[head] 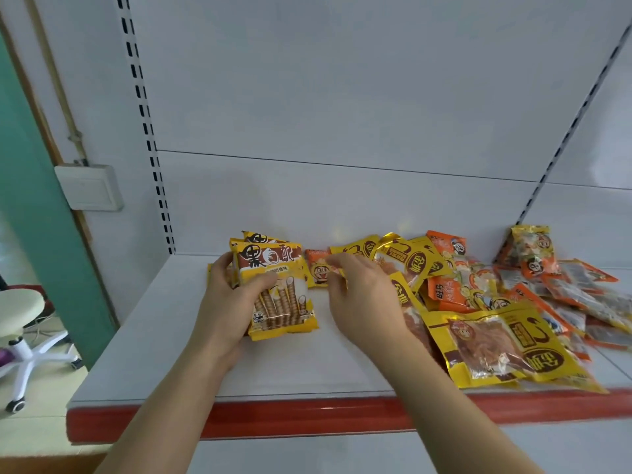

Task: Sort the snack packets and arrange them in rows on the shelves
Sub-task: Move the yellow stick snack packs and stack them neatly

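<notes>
The left hand (228, 304) is closing its grip around a stack of yellow wafer-roll packets (280, 295), thumb lying across the front of the top packet and fingers wrapping the left edge, holding the stack upright on its lower edge toward the left of the white shelf (171, 336). More packets of the same kind are standing just behind it. The right hand (362, 302) is hovering just right of the stack with its grip open, fingers loosely curled and holding nothing, its fingertips reaching toward a small orange packet (319, 268) lying behind and between the two hands. To the right, a loose pile of packets is spreading across the shelf: large yellow packets with clear windows (496, 343) lying nearest, orange packets (448, 292) overlapping farther back and out to the right edge. A red strip (307, 415) is running along the shelf's near edge. At far left a white swivel stool (20, 323) is standing on the floor.
</notes>
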Demonstrator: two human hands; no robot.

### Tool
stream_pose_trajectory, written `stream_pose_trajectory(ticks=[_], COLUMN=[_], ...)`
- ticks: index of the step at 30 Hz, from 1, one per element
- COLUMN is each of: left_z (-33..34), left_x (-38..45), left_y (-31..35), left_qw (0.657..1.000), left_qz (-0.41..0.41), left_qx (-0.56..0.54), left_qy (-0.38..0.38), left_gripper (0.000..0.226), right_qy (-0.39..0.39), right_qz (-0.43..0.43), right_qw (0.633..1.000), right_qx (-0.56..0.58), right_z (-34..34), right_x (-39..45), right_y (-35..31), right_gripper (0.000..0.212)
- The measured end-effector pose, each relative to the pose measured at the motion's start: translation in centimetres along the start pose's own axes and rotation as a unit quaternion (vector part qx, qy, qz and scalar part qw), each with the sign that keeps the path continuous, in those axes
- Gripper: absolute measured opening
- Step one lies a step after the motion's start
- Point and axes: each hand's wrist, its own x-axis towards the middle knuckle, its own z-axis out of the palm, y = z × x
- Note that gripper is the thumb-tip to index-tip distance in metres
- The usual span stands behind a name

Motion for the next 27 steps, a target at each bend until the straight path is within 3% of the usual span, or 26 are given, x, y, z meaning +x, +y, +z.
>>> stream_pose_trajectory(ticks=[3, 5, 8, 10, 18, 23, 27], left_z=[2.0, 3.3, 5.0, 6.1, 8.4, 10.5, 12.3], left_x=[-0.4, -0.6, -1.3, -1.9, -4.2, -6.0, -7.0], left_y=[-0.2, -0.5, -1.2, -1.6, -1.4, -2.2, -3.2], left_qw=[1.0, 0.999, 0.997, 0.997, 0.998, 0.998, 1.0], left_qz=[0.001, 0.004, -0.002, -0.005, 0.049, 0.04, 0.018], left_qx=[-0.015, -0.019, -0.018, -0.02, -0.027, -0.01, 0.013], left_qy=[-0.027, -0.042, -0.071, -0.079, -0.032, -0.039, -0.012], left_gripper=[0.074, 0.074, 0.069, 0.069, 0.062, 0.065, 0.076], right_qy=[-0.072, -0.142, -0.279, -0.314, -0.223, -0.171, -0.177], right_qz=[0.024, 0.062, 0.103, 0.099, -0.037, -0.073, -0.068], right_qw=[0.993, 0.977, 0.92, 0.898, 0.957, 0.97, 0.966], right_qx=[-0.091, -0.147, -0.256, -0.29, -0.184, -0.158, -0.178], right_z=[-4.4, -7.4, -10.0, -9.6, -4.5, -7.4, -10.5], right_x=[-0.6, -1.5, -3.9, -5.7, -6.7, -7.3, -6.6], right_y=[2.8, 4.8, 7.0, 7.7, 6.6, 11.4, 16.6], right_gripper=[0.029, 0.045, 0.081, 0.088, 0.069, 0.067, 0.061])
